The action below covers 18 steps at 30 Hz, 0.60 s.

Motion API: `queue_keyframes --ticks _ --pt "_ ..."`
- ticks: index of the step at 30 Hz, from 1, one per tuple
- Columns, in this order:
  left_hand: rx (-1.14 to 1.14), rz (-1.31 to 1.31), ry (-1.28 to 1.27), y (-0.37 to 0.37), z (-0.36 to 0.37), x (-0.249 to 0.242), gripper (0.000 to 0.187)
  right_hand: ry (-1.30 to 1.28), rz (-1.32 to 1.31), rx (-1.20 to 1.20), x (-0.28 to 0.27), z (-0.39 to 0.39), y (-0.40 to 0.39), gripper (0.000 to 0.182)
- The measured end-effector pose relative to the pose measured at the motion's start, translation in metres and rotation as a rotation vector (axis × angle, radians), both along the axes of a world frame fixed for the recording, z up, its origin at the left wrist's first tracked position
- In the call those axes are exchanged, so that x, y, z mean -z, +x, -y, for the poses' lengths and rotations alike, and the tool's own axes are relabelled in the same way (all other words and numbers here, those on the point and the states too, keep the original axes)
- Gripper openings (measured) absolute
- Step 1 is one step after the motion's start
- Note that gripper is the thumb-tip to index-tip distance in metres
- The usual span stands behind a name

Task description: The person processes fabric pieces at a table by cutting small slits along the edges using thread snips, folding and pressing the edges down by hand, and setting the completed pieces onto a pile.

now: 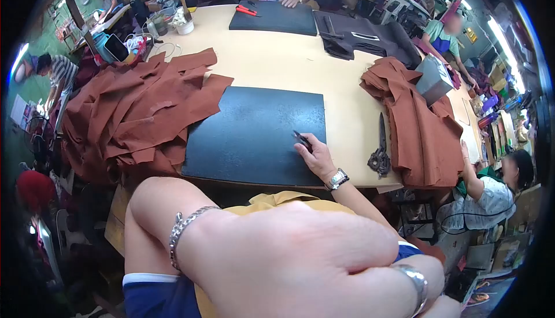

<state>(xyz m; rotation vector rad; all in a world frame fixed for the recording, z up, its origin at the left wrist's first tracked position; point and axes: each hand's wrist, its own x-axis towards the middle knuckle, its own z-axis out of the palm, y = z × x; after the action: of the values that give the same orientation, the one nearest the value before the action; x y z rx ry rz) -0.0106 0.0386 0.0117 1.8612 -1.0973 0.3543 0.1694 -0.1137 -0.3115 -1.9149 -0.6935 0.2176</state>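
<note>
My left hand [312, 254], with a chain bracelet and a ring, is very close to the camera. Its fingers are curled closed, and whatever may be inside them is hidden. My right hand [318, 157], wearing a watch, is closed around small dark thread snips [300, 138] above the right part of a black board [248, 139]. To the left, a heap of rust-brown fabric pieces [139, 118] overlaps the board's edge. Right of the board, large dark scissors [380, 155] lie beside a stack of rust-brown fabric [425, 136].
A metal block [433, 80] rests on the right fabric stack. Across the table [260, 52] are another black board [274, 20], red-handled scissors [247, 10], dark fabric [373, 38] and a white tub [185, 27]. Several people work around the table and room.
</note>
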Motion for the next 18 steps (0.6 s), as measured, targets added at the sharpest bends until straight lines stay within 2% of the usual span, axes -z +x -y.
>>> queue_keyframes --ticks 1,4,7,8,9,10,12,13,14,15,17,18 --pt "-0.007 -0.004 -0.01 0.001 -0.001 0.001 0.013 -0.025 -0.011 0.007 -0.002 -0.001 0.002 0.029" --pt "-0.041 -0.019 -0.046 0.002 -0.005 0.007 0.012 0.118 -0.233 0.058 -0.004 -0.003 0.0 0.03" --pt "-0.072 -0.045 -0.098 -0.002 -0.009 0.016 0.012 0.068 -0.201 0.063 -0.002 -0.001 0.002 0.029" --pt "-0.087 -0.056 -0.119 -0.004 -0.009 0.021 0.013 0.113 -0.155 0.058 0.013 -0.002 0.007 0.029" --pt "-0.116 -0.076 -0.166 -0.005 -0.009 0.029 0.013 0.024 -0.052 0.094 0.008 -0.003 0.006 0.026" --pt "-0.146 -0.096 -0.224 -0.002 -0.008 0.038 0.014 0.009 -0.153 0.077 0.005 0.002 0.001 0.027" --pt "-0.244 -0.123 -0.288 0.001 -0.015 0.067 0.015 0.119 -0.235 0.03 0.002 0.001 0.003 0.031" --pt "-0.297 -0.138 -0.277 0.001 -0.024 0.087 0.024 0.23 -0.224 0.013 -0.001 0.003 0.004 0.033" --pt "-0.349 -0.138 -0.266 0.003 -0.036 0.106 0.033 0.207 -0.237 -0.009 0.002 0.004 0.007 0.039" --pt "-0.409 -0.141 -0.267 0.0 -0.048 0.125 0.044 0.177 -0.22 -0.014 0.0 0.004 0.007 0.035" --pt "-0.689 -0.286 -0.108 -0.03 -0.087 0.181 0.041 0.149 -0.237 0.006 -0.001 0.0 0.006 0.032" --pt "-0.861 -0.46 -0.155 -0.054 -0.104 0.224 0.04 0.137 -0.248 -0.028 -0.001 0.001 0.009 0.031"
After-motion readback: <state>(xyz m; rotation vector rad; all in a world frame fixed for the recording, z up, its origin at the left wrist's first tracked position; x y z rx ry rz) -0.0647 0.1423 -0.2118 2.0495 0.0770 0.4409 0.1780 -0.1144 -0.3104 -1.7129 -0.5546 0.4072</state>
